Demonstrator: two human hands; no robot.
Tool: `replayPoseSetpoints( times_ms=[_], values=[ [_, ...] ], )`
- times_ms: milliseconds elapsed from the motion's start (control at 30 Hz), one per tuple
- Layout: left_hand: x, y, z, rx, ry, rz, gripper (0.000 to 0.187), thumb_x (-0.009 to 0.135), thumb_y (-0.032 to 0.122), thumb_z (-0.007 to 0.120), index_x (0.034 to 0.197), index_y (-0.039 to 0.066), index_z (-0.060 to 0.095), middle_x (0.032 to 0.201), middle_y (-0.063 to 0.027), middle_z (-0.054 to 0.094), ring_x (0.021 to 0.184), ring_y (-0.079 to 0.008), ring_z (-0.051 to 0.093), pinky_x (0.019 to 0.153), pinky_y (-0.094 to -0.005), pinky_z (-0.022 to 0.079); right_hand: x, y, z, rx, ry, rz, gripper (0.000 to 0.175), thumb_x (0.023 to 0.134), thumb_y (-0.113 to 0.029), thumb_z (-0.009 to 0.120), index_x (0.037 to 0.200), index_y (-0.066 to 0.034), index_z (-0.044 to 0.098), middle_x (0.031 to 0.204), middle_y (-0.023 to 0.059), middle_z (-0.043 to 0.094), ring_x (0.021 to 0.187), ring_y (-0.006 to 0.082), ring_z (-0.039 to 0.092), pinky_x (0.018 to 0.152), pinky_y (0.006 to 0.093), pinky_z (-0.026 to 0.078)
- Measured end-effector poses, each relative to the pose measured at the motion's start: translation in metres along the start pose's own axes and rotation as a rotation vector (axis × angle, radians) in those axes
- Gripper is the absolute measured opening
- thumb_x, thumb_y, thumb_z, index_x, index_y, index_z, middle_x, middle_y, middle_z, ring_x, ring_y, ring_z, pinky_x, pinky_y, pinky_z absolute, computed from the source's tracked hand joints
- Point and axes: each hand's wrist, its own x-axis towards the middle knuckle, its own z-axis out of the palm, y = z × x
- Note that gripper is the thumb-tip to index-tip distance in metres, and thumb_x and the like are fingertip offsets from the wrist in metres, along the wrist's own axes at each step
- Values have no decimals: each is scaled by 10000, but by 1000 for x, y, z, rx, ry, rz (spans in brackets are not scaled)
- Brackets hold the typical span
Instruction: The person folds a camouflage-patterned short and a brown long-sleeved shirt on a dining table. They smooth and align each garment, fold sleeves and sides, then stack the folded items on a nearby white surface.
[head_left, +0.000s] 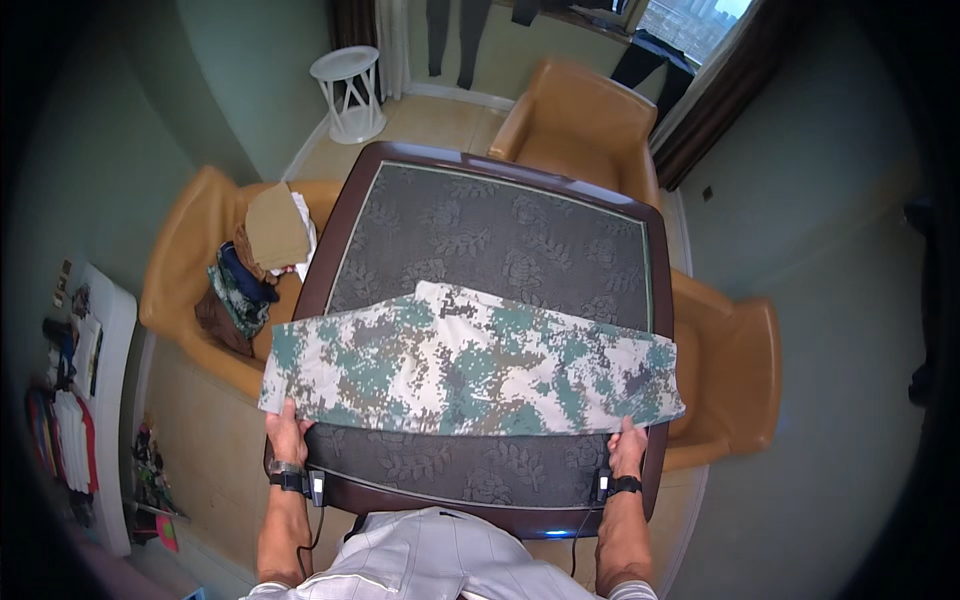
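A folded camouflage garment (465, 367), likely trousers, with a green, brown and white pixel pattern, stretches across the near half of a square table (480, 255) with a dark patterned top. My left hand (286, 435) grips its near edge at the left end, thumb on top. At the right end my right hand (627, 448) pinches the same edge. Both wrists wear black straps with small cabled devices. The cloth lies fairly flat between my hands, and its ends reach over the table's wooden side rims. The fingers beneath the fabric are hidden.
A tan armchair (180, 262) at the left holds a pile of clothes (276, 229). Other tan armchairs stand at the far side (585, 112) and the right (739, 375). Beyond the far left corner is a white stool (345, 64). White shelving (116, 390) stands at the far left.
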Motion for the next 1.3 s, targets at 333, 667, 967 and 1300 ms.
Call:
replayPoseSetpoints(
  times_ms=[333, 667, 967, 1300],
  values=[
    [26, 0, -16, -106, 87, -98, 313, 1048, 312, 671, 1275, 119, 577, 1128, -74, 729, 928, -226, 735, 658, -369, 631, 30, -26, 4, 26, 71, 72, 251, 1050, -315, 683, 1074, -97, 561, 753, 26, 557, 467, 102, 482, 347, 245, 349],
    [13, 10, -42, 222, 339, -143, 284, 1023, 174, 677, 1261, 52, 582, 1041, -98, 664, 844, -206, 665, 776, -401, 629, 42, -34, -10, -91, 69, -45, 213, 1072, -258, 640, 1129, -65, 574, 739, 36, 569, 457, 111, 492, 358, 253, 365],
    [4, 81, 135, 931, -221, 1012, 52, 924, 34, 718, 975, 28, 724, 918, -141, 704, 922, -341, 665, 853, -425, 524, 37, -35, -10, -111, 84, -38, 205, 1080, -274, 632, 1082, -82, 560, 762, 14, 589, 467, 100, 494, 348, 244, 355],
    [76, 48, 227, 1548, -691, 1205, 157, 895, 190, 700, 994, 81, 756, 1026, -109, 679, 1065, -320, 604, 944, -443, 471, 28, -34, -8, -80, 3, -94, 206, 1092, -280, 613, 1140, -81, 591, 770, 16, 614, 464, 95, 490, 358, 247, 361]
  ],
)
